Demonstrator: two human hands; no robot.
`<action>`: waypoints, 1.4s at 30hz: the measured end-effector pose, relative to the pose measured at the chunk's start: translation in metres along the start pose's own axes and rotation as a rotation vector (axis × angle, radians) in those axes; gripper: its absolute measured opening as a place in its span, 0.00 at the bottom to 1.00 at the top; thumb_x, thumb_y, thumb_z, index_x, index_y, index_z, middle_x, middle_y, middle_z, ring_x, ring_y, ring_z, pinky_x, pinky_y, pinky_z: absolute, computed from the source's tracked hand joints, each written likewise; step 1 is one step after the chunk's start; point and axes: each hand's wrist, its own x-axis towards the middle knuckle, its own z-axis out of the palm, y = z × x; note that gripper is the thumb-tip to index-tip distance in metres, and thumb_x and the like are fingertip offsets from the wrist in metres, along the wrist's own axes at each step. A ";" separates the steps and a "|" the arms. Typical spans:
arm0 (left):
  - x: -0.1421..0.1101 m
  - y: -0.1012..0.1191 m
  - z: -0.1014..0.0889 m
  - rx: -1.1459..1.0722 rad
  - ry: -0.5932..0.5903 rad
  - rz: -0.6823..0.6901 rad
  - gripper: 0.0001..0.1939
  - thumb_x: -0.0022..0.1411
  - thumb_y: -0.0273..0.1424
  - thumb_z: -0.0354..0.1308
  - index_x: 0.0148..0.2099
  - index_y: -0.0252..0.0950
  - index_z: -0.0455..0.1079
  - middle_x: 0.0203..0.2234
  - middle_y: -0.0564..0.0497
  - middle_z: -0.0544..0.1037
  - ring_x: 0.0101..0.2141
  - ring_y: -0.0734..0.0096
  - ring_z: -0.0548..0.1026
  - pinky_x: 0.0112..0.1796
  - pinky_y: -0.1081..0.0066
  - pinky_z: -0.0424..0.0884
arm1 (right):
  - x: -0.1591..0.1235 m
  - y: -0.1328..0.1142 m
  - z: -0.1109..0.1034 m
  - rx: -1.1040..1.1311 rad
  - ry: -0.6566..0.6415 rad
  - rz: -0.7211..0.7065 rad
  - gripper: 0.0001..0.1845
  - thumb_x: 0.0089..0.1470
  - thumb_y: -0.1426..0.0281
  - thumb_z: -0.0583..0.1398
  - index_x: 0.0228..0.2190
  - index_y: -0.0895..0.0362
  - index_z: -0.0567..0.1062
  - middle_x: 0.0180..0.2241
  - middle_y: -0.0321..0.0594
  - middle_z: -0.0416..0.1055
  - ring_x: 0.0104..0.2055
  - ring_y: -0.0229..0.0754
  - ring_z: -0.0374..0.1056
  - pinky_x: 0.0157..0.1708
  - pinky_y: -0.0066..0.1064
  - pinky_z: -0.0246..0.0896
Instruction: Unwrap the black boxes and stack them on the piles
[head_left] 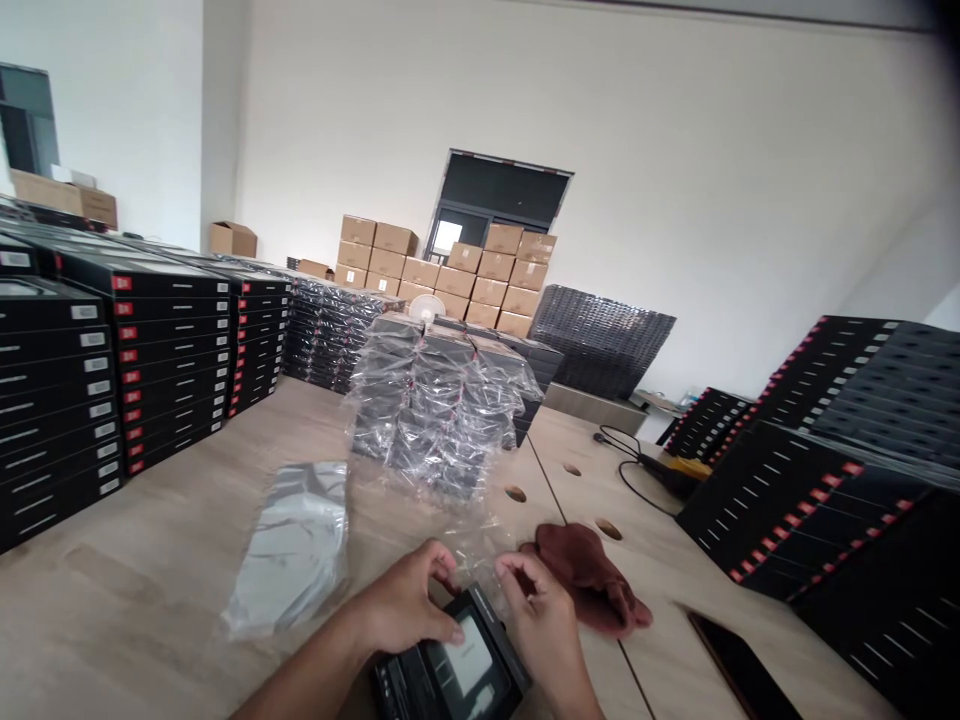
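A black box (480,655) with a pale picture on its top lies at the near table edge. My left hand (409,605) grips it, thumb pressed on the top and fingers curled at its far side. At the box's right side is my right hand (544,615), thumb and forefinger pinched together. Crinkled clear plastic film (474,538) lies just beyond both hands; whether the right fingertips hold its edge is unclear. To the left rests a flat stack of clear plastic bags (296,545). A dark red cloth (589,575) sits right of my right hand.
Plastic-wrapped boxes (446,400) are stacked ahead. Tall stacks of black boxes stand left (176,350) and right (795,500). A phone (742,665) lies at the near right, a black cable (630,470) farther back. Round holes (515,494) pierce the wooden table (150,560). Cartons (457,285) stand behind.
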 end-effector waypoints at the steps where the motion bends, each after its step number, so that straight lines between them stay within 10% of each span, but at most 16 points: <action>1: 0.001 -0.002 0.000 0.003 -0.005 -0.012 0.32 0.36 0.21 0.68 0.45 0.37 0.61 0.40 0.52 0.72 0.24 0.82 0.67 0.24 0.79 0.60 | 0.000 0.000 0.000 0.023 0.024 0.026 0.16 0.52 0.56 0.57 0.28 0.56 0.75 0.26 0.38 0.73 0.28 0.41 0.68 0.29 0.27 0.63; 11: -0.001 -0.005 -0.002 0.130 0.059 0.013 0.34 0.38 0.26 0.69 0.50 0.38 0.64 0.46 0.49 0.70 0.27 0.80 0.67 0.27 0.78 0.60 | 0.000 -0.004 0.001 0.065 0.027 0.028 0.17 0.51 0.55 0.59 0.28 0.56 0.76 0.27 0.40 0.74 0.29 0.42 0.69 0.31 0.29 0.64; 22: -0.004 0.009 -0.003 0.151 0.045 -0.056 0.29 0.41 0.28 0.64 0.50 0.36 0.67 0.17 0.61 0.64 0.18 0.78 0.60 0.20 0.78 0.53 | -0.004 -0.014 0.004 0.056 -0.139 -0.080 0.14 0.55 0.58 0.57 0.28 0.55 0.75 0.27 0.40 0.72 0.31 0.42 0.69 0.30 0.28 0.64; 33: -0.003 0.006 -0.004 0.208 0.045 0.051 0.26 0.44 0.29 0.63 0.50 0.37 0.73 0.39 0.50 0.76 0.31 0.71 0.71 0.31 0.75 0.65 | -0.006 -0.014 0.007 0.040 -0.105 -0.070 0.15 0.55 0.56 0.57 0.29 0.54 0.75 0.27 0.40 0.72 0.31 0.41 0.69 0.30 0.28 0.65; 42: 0.005 -0.009 -0.006 0.226 0.161 0.058 0.19 0.43 0.30 0.65 0.41 0.34 0.76 0.37 0.49 0.75 0.27 0.74 0.69 0.28 0.75 0.63 | -0.004 0.002 0.007 -0.098 -0.069 -0.119 0.09 0.50 0.67 0.56 0.32 0.54 0.75 0.27 0.38 0.71 0.28 0.40 0.69 0.29 0.28 0.64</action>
